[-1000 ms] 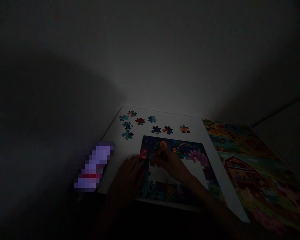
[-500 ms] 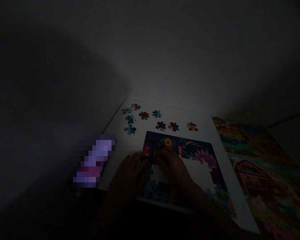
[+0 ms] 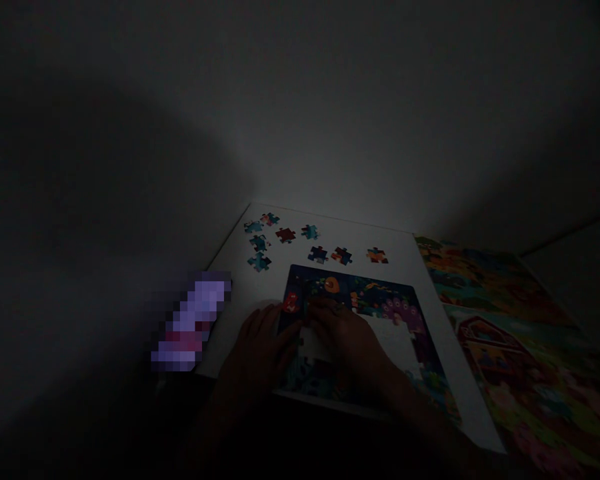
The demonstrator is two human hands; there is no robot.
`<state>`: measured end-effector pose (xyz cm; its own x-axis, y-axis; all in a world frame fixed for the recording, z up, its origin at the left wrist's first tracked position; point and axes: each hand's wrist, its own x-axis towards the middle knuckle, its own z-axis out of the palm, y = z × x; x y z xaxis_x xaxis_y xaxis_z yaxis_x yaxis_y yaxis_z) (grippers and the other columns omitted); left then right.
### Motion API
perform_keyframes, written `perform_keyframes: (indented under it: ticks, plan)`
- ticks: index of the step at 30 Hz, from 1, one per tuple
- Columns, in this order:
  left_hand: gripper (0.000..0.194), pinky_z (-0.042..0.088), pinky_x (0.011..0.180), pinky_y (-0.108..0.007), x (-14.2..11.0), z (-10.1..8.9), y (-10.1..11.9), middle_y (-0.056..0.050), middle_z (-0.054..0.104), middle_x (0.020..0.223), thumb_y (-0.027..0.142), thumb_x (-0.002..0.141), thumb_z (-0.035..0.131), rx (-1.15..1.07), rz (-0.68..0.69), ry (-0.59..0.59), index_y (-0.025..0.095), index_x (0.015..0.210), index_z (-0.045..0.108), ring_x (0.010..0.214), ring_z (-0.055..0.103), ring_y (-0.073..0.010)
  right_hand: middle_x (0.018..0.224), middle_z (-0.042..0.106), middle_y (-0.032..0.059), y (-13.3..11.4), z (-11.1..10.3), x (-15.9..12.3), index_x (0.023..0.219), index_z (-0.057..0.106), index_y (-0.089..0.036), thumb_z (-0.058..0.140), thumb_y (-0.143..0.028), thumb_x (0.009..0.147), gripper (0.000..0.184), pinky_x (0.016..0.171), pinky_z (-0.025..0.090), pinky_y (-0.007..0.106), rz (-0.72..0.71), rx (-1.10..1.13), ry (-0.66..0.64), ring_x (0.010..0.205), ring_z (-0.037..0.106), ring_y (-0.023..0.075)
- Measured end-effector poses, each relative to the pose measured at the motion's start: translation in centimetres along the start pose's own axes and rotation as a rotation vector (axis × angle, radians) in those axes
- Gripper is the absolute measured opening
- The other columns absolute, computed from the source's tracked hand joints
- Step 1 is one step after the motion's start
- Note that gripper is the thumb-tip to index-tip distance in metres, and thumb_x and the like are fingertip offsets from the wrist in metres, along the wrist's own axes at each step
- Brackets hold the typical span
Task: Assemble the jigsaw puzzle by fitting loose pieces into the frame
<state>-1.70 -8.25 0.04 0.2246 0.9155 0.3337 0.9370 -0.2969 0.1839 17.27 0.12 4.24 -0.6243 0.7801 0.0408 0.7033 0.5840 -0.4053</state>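
Observation:
In the dim head view a partly assembled jigsaw puzzle (image 3: pixel 333 285) with a dark blue border lies on the white board. My left hand (image 3: pixel 260 343) rests across its left edge, fingers stretched out and slightly apart, the thumb side near a red creature printed on the border. My right hand (image 3: pixel 343 330) is over the puzzle's upper left part. Its fingers are bent and held together on a puzzle piece at the inner edge of the border; the hand and the darkness mostly hide that piece.
Several loose puzzle pieces (image 3: pixel 286 235) lie on the white board (image 3: pixel 225 320) beyond the puzzle. A blurred-out, purple-lit object (image 3: pixel 195 320) is at the board's left edge. On the right are colourful farm pictures (image 3: pixel 500 347). A pale wall (image 3: pixel 330 133) rises behind.
The view has shifted slightly, so the board and puzzle sit a little further left. My right hand's fingers have shifted slightly at the puzzle's upper left; my left hand stays by the edge.

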Motion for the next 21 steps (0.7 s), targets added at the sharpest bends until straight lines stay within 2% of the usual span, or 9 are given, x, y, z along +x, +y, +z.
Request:
perform_keyframes:
  ticks: [3, 6, 7, 9, 12, 14, 18, 21]
  plan:
    - [0.038, 0.039, 0.108, -0.052, -0.1, 0.1, -0.1, -0.013, 0.049, 0.142, 0.026, 0.094, 0.051, 0.013, 0.014, -0.001, 0.030, 0.132, 0.057, 0.134, 0.043, -0.0297, 0.115, 0.068, 0.0113, 0.0, -1.1, -0.5, 0.125, 0.062, -0.026, 0.043, -0.026, 0.098, 0.033, 0.082, 0.052, 0.032, 0.102, -0.081, 0.009, 0.099, 0.067, 0.0227]
    - [0.038, 0.040, 0.107, -0.051, -0.1, 0.2, -0.2, -0.013, 0.049, 0.142, 0.028, 0.095, 0.050, 0.017, 0.019, 0.015, 0.030, 0.132, 0.058, 0.133, 0.044, -0.0297, 0.098, 0.073, 0.0101, 0.0, -0.8, -0.9, 0.134, 0.056, -0.027, 0.044, -0.025, 0.098, 0.039, 0.071, 0.051, 0.029, 0.141, -0.122, -0.140, 0.084, 0.070, 0.0219]
    - [0.038, 0.040, 0.107, -0.051, -0.1, 0.2, -0.2, -0.012, 0.049, 0.141, 0.028, 0.095, 0.049, 0.017, 0.024, 0.020, 0.030, 0.132, 0.057, 0.132, 0.044, -0.0295, 0.097, 0.073, 0.0102, 0.0, -0.5, -1.0, 0.137, 0.053, -0.027, 0.043, -0.024, 0.097, 0.041, 0.070, 0.051, 0.029, 0.142, -0.123, -0.179, 0.083, 0.070, 0.0219]
    - [0.038, 0.041, 0.106, -0.052, 0.0, 0.3, -0.3, -0.012, 0.050, 0.140, 0.029, 0.096, 0.048, 0.018, 0.035, 0.026, 0.031, 0.132, 0.057, 0.131, 0.045, -0.0293, 0.105, 0.072, 0.0122, 0.0, 0.1, -1.3, 0.142, 0.048, -0.023, 0.041, -0.019, 0.096, 0.046, 0.075, 0.051, 0.030, 0.119, -0.114, -0.175, 0.090, 0.069, 0.0223]
    - [0.037, 0.043, 0.104, -0.053, -0.1, 0.4, -0.5, -0.012, 0.051, 0.139, 0.028, 0.095, 0.049, 0.020, 0.038, 0.020, 0.031, 0.132, 0.057, 0.129, 0.046, -0.0299, 0.117, 0.068, 0.0122, -0.2, 0.8, -2.5, 0.141, 0.050, -0.022, 0.044, -0.011, 0.090, 0.052, 0.086, 0.050, 0.031, 0.017, -0.052, -0.097, 0.102, 0.066, 0.0218]
    - [0.037, 0.044, 0.102, -0.053, -0.1, 0.5, -0.7, -0.012, 0.051, 0.138, 0.030, 0.095, 0.050, 0.010, 0.032, 0.001, 0.032, 0.131, 0.058, 0.128, 0.048, -0.0301, 0.113, 0.069, 0.0107, -0.2, 1.1, -4.1, 0.140, 0.050, -0.023, 0.047, -0.011, 0.087, 0.055, 0.086, 0.050, 0.032, -0.017, 0.000, -0.040, 0.100, 0.066, 0.0216]
    - [0.046, 0.047, 0.100, -0.050, 0.7, 0.0, -1.2, -0.015, 0.046, 0.144, 0.037, 0.096, 0.048, -0.048, -0.008, -0.040, 0.027, 0.141, 0.048, 0.130, 0.047, -0.0314, 0.094, 0.071, 0.0084, 0.6, 1.8, -8.0, 0.126, 0.062, -0.023, 0.045, -0.016, 0.089, 0.041, 0.077, 0.053, 0.032, 0.019, 0.139, 0.192, 0.087, 0.066, 0.0209]
    - [0.049, 0.043, 0.104, -0.050, 2.4, -0.6, -0.7, -0.017, 0.036, 0.153, 0.038, 0.099, 0.041, -0.085, -0.043, 0.008, 0.022, 0.146, 0.040, 0.137, 0.040, -0.0312, 0.086, 0.069, 0.0072, 1.9, 1.9, -10.3, 0.114, 0.068, -0.023, 0.043, -0.019, 0.091, 0.034, 0.072, 0.054, 0.032, 0.105, 0.235, 0.360, 0.083, 0.065, 0.0211]
